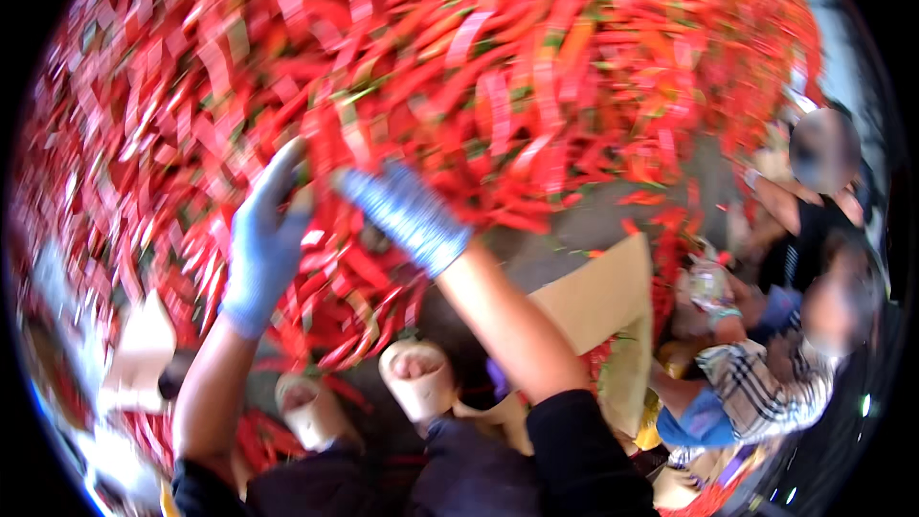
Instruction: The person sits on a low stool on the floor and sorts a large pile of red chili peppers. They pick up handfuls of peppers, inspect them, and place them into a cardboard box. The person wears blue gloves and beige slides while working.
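Observation:
A broad heap of red chili peppers (459, 64), many with green stems, spreads before me, blurred by motion. My left hand (262, 251), in a light blue knitted glove, is over the near part of the heap. Its fingers and thumb stand apart, and no pepper shows clearly in it. My right hand (406, 212), in a blue and white glove, reaches in from the right with its fingertips pointing at the left hand. Blur and the angle hide whether it grips a pepper. A small gap separates the two hands.
My feet in beige slippers (416, 380) are on the dark floor just below the heap. Cardboard boxes with raised flaps (596, 294) stand to my right, and another cardboard piece (140, 352) to my left. Two people (761, 380) sit close together at the right.

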Demonstrator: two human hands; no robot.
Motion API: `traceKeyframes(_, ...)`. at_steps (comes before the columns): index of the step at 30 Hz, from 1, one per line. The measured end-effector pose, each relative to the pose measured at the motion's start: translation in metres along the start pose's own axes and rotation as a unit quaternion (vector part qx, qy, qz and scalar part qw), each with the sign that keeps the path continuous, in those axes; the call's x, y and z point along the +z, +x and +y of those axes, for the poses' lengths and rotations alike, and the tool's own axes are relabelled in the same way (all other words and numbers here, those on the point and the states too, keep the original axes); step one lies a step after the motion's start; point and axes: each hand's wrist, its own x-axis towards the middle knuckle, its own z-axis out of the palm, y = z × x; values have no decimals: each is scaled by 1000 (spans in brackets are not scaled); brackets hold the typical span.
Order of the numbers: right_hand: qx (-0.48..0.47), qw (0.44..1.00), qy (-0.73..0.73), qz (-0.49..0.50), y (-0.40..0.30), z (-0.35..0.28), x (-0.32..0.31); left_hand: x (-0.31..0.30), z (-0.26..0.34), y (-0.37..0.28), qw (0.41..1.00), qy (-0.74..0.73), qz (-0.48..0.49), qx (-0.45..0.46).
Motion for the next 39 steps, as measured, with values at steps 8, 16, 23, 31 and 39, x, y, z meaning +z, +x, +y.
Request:
traceKeyframes(8, -24, 976, 122, 178, -5, 69, 3, -47, -75, -59, 962, -161, 101, -197)
traceKeyframes(16, -205, 941, -239, 124, 6, 86, 7, -10, -61, 1, 950, 303, -41, 70)
traceKeyframes(23, -277, 734, -620, 17, 24, 62, 26, -41, -91, 8, 973, 170, -158, -3)
traceKeyframes(31, -469, 704, -515, 139, -17, 58, 31, -20, -70, 26, 912, 397, -39, -99)
traceKeyframes(39, -171, 980, 19, 99, -20, 87, 87, 10, -31, -31, 905, -365, -35, -215)
